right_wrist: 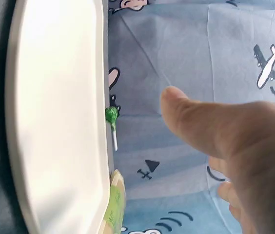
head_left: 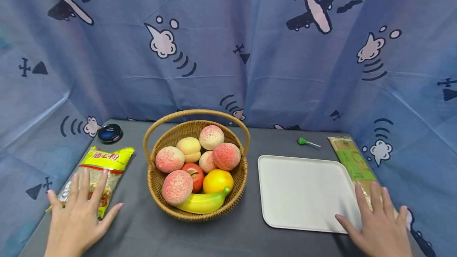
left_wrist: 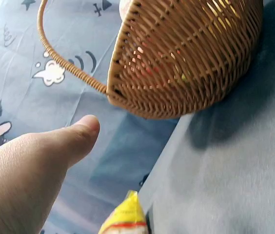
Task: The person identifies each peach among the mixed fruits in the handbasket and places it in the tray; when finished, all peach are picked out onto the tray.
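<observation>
A basket (head_left: 200, 216) stands near the middle of the tabletop (head_left: 228, 245), fruit (head_left: 217, 181) in it and a banana (head_left: 201, 204) at its front. Left of it, a bag (head_left: 112, 162) lies along the left edge, with a tin (head_left: 110, 133) behind at the back left corner. Right of the basket lies a tray (head_left: 303, 193); behind that, a lollipop (head_left: 302, 141). A packet (head_left: 351, 154) runs along the right edge, perhaps touching the tray.

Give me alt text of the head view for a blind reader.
A wicker basket of fruit stands on a table. A left hand, fingers spread, is by a yellow-topped packet near a dark tin; a right hand, also spread, is by a white tray and green packet, with a lollipop beyond.
</observation>
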{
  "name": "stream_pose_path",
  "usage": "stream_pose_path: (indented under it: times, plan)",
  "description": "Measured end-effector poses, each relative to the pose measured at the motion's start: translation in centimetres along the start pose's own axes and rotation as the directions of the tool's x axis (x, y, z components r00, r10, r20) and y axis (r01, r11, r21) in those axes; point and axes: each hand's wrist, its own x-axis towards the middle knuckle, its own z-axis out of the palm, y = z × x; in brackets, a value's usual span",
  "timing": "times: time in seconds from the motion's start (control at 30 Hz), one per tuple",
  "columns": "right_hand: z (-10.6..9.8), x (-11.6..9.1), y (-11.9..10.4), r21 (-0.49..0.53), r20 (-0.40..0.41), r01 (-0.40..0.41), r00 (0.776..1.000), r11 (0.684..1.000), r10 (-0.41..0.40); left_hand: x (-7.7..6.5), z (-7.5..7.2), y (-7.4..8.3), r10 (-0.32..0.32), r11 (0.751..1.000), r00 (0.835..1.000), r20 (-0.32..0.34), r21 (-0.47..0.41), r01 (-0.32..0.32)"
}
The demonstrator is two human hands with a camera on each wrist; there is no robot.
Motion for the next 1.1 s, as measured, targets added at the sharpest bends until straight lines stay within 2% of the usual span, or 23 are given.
stream_pose_path:
  times: [0.17, 0.27, 0.33, 0.43, 0.53, 0.67, 0.73, 0.83, 0.97, 1.1]
  plan:
    - [-0.8, -0.1, -1.0, 0.015, -0.045, 0.057, 0.997, 0.998, -0.056, 0.8, -0.1, 1.1, 0.052, 0.998, 0.999, 0.014, -0.048, -0.052]
    - [-1.4, -0.2, -1.7, 0.082, -0.097, 0.133, 0.987, 0.988, -0.124, 1.4, -0.1, 1.7, 0.105, 0.986, 0.994, -0.021, -0.129, -0.107]
    - [-1.7, -0.2, -2.4, 0.138, -0.127, 0.191, 0.977, 0.972, -0.174, 1.8, 0.0, 2.1, 0.143, 0.966, 0.988, -0.065, -0.208, -0.153]
    - [-2.4, 0.0, -3.7, 0.221, -0.174, 0.279, 0.954, 0.934, -0.244, 2.5, 0.3, 2.8, 0.168, 0.919, 0.980, -0.109, -0.343, -0.195]
    - [-3.1, 0.4, -5.1, 0.280, -0.227, 0.351, 0.929, 0.894, -0.293, 3.2, 0.5, 3.6, 0.153, 0.860, 0.984, -0.091, -0.478, -0.178]
    - [-4.0, 0.8, -7.1, 0.361, -0.272, 0.425, 0.899, 0.830, -0.342, 4.2, 0.8, 4.4, 0.115, 0.772, 0.993, -0.034, -0.625, -0.111]
    - [-4.5, 0.9, -8.2, 0.401, -0.277, 0.454, 0.888, 0.796, -0.367, 4.7, 1.1, 4.7, 0.106, 0.719, 0.994, -0.031, -0.688, -0.099]
    - [-5.4, 1.4, -9.9, 0.469, -0.276, 0.515, 0.857, 0.717, -0.435, 5.3, 1.7, 5.0, 0.105, 0.612, 0.994, -0.043, -0.785, -0.099]
    - [-6.6, 2.1, -12.3, 0.539, -0.294, 0.613, 0.779, 0.577, -0.554, 5.9, 2.4, 5.3, 0.130, 0.457, 0.989, -0.064, -0.882, -0.118]
    - [-7.7, 2.8, -14.4, 0.582, -0.313, 0.674, 0.702, 0.455, -0.640, 6.3, 2.9, 5.3, 0.169, 0.353, 0.980, -0.102, -0.922, -0.157]
